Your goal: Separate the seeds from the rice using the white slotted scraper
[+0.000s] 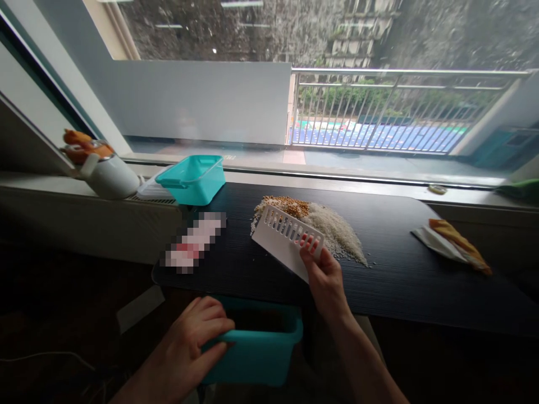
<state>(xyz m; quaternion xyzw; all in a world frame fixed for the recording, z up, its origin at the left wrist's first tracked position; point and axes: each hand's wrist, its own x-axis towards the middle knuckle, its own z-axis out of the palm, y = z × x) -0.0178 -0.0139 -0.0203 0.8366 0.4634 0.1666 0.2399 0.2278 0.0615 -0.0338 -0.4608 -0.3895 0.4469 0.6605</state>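
With my right hand [326, 275] I grip a white plastic sheet with a row of slots [280, 241], tilted over the near side of a pile of grain. The pile has white rice [337, 230] on the right and yellow-brown kernels [290, 205] at the back left. My left hand [200, 336] is closed on the rim of a teal plastic bin [256, 353], held just below the table's front edge. The inside of that bin is dark, so I cannot make out its contents.
A second teal bin [196, 182] stands at the back left of the dark table [387, 286]. A blurred-out pink packet [196, 244] lies in front of it. At right is a crumpled yellow and white wrapper [457, 247]. A white pot [112, 174] stands on the sill.
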